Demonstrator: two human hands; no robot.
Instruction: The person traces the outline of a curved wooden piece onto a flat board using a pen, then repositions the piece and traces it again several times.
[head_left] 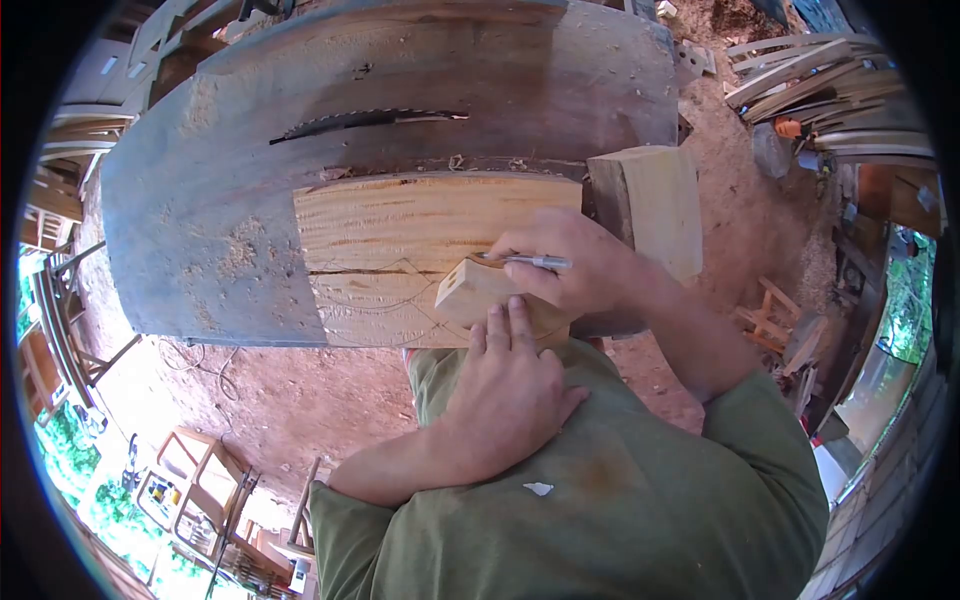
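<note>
A pale wooden board (400, 215) lies on the dark workbench, with curved pencil lines on its near half and a dark crack along its middle. On top of it rests a small wooden block (465, 292) with slots cut in its end. The fingers of my left hand (510, 385) are stretched out and press on the block from the near side. My right hand (575, 260) grips a pen (545, 262), its tip against the board along the block's far edge. Part of the block is hidden under my hands.
A saw-toothed dark strip (365, 122) lies farther back on the workbench (200, 270), among scattered wood shavings. A thick wooden block (662, 205) stands right of the board. Curved wood pieces (800, 80) are stacked at the far right, and a chair frame (200, 470) stands lower left.
</note>
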